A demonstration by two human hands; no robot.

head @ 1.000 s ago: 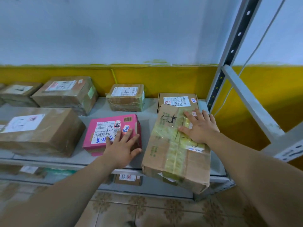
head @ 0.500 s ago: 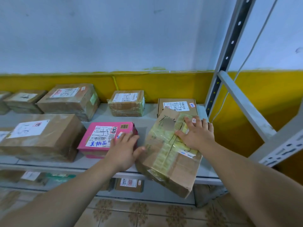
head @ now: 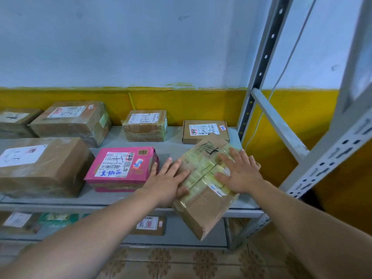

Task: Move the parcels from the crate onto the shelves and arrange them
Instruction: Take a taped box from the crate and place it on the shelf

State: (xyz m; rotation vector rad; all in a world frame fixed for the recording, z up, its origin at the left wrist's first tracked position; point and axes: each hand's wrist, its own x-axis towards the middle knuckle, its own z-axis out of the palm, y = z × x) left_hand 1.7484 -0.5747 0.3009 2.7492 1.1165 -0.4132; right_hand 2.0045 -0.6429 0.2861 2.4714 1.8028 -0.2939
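A long brown taped parcel (head: 203, 206) lies skewed on the grey shelf (head: 112, 200), its near end sticking out over the front edge. My right hand (head: 239, 174) lies flat on its top with fingers spread. My left hand (head: 167, 180) rests with straight fingers on the parcel's left edge, beside a pink parcel (head: 122, 168). Behind it sits a flat brown box (head: 205, 130). The crate is out of view.
More brown parcels stand on the shelf: a large one (head: 40, 166) at the left front, one (head: 74, 119) behind it and a small one (head: 146, 125) at the back. A grey upright (head: 259, 65) and a side brace (head: 277, 119) bound the right end. The lower shelf holds more parcels (head: 149, 224).
The long parcel has turned, its far end swinging right. My left hand has moved from the pink parcel onto the long parcel's left edge. My right hand stays on top.
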